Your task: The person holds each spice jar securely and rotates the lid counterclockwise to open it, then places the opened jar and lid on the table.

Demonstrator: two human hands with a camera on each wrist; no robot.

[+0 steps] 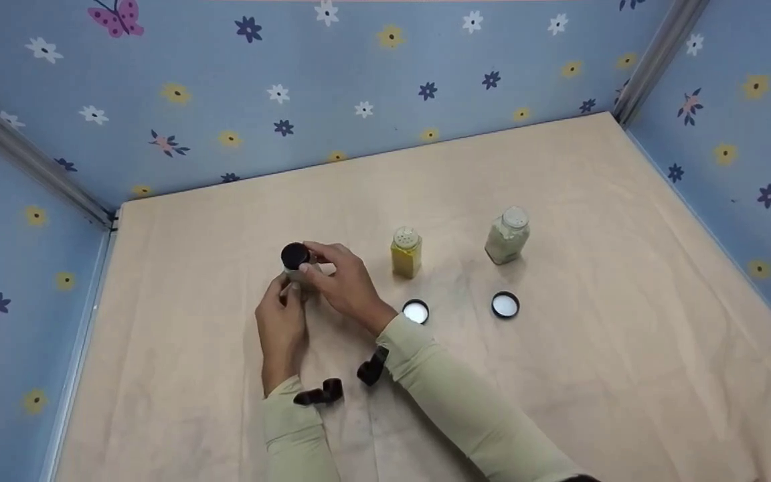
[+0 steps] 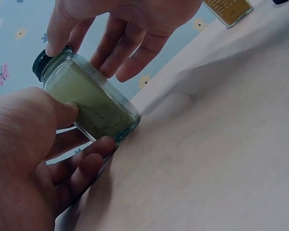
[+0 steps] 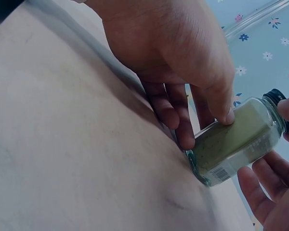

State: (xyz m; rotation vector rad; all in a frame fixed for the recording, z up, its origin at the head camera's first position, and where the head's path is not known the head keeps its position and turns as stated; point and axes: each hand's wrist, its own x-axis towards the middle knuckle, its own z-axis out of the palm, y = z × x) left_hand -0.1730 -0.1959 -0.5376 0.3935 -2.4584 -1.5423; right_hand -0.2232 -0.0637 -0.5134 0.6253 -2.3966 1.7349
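My left hand point(image 1: 281, 325) grips the body of a square glass spice jar point(image 2: 91, 98) holding a green powder, thumb on one face and fingers round the other side. The jar stands on the cloth, base down. A black screw cap point(image 1: 295, 256) sits on its neck. From above, my right hand point(image 1: 351, 286) pinches that cap between thumb and fingers, its other fingers hanging loose beside the glass. In the right wrist view a barcode label shows low on the jar point(image 3: 233, 144).
Right of my hands stand an uncapped yellow spice shaker point(image 1: 406, 258) and an uncapped pale-green one point(image 1: 507, 239), both with perforated tops. Two black caps with white liners point(image 1: 505, 305) lie in front of them, one partly behind my right sleeve. Flowered walls point(image 1: 332, 73) border the cloth-covered table point(image 1: 593, 375).
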